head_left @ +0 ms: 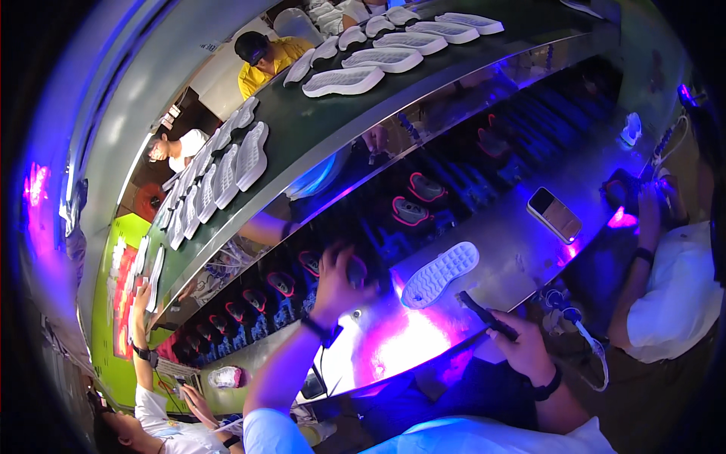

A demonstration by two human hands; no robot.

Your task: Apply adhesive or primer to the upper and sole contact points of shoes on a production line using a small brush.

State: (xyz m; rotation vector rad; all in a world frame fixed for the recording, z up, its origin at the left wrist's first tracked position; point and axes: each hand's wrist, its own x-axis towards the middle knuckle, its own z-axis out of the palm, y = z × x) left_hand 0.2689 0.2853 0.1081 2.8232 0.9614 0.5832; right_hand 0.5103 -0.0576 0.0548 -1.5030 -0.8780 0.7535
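Observation:
My left hand [330, 291], slightly blurred, reaches out over the front of the rack. Its curved fingers are around a dark shoe upper [356, 270] with a reddish edge, partly hidden by the hand. A slim black bar-shaped tool [484, 312] is gripped in my right hand [524, 349], its tip pointing up and left. Just beyond that tip lies a pale shoe sole [441, 275], textured side up, on the metal worktable [522, 261]. Strong pink-white light falls on the table between my hands.
More dark uppers [280, 284] with red edges stand along the rack. Above it, a green conveyor [280, 144] carries several white soles [344, 81]. A phone [554, 215] lies right of the sole. Co-workers [677, 291] sit on both sides; a cable [594, 348] hangs at right.

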